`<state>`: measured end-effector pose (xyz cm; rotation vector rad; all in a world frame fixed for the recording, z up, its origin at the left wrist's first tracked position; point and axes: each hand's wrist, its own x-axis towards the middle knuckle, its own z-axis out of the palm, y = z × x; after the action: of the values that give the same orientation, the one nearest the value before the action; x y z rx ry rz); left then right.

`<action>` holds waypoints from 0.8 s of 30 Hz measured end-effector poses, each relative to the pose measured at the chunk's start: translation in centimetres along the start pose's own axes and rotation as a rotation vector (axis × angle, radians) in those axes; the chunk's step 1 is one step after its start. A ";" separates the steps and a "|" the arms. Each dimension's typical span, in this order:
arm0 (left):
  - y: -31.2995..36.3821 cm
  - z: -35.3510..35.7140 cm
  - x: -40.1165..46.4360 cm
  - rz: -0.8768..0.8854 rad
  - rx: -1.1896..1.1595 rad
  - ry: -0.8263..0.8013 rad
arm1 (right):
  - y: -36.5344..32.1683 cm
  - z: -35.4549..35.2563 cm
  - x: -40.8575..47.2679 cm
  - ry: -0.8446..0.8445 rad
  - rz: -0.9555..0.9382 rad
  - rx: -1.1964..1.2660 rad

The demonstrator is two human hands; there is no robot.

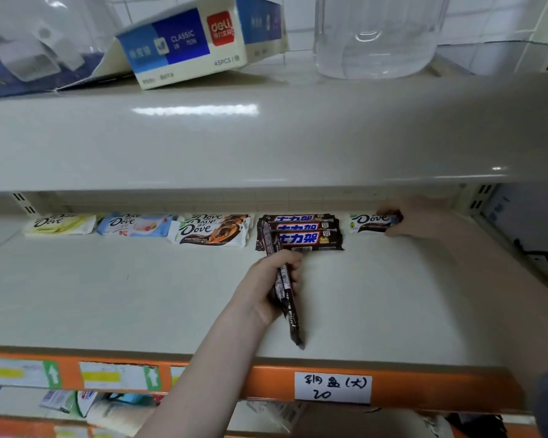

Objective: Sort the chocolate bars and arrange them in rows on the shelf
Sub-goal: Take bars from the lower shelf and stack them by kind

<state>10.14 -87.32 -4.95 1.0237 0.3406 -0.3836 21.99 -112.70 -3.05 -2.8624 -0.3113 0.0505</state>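
L hand [274,279] round dark bars [285,289]

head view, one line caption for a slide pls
Left hand grips dark bars; right hand holds a Dove bar at the shelf back.

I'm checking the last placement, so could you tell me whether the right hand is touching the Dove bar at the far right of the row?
Touching. The head view shows the right hand with its fingers on the end of the rightmost Dove bar.
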 end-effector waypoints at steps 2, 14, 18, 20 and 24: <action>0.0 -0.1 0.2 -0.007 -0.002 -0.004 | 0.2 0.1 0.2 -0.028 0.010 0.050; 0.5 0.7 0.9 -0.015 -0.102 -0.038 | 1.4 1.1 0.1 0.010 0.065 0.217; 0.7 0.6 1.0 -0.014 -0.182 -0.035 | 1.7 1.2 0.5 0.028 0.059 0.221; 0.8 0.5 1.0 -0.019 -0.217 -0.035 | 1.7 1.3 0.6 0.039 0.058 0.226; 0.8 0.7 1.0 -0.016 -0.325 -0.024 | 1.1 1.3 0.1 0.059 0.066 0.199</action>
<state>11.44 -87.67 -4.43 0.6984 0.3760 -0.3412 22.23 -113.35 -4.60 -2.6698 -0.1890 0.0084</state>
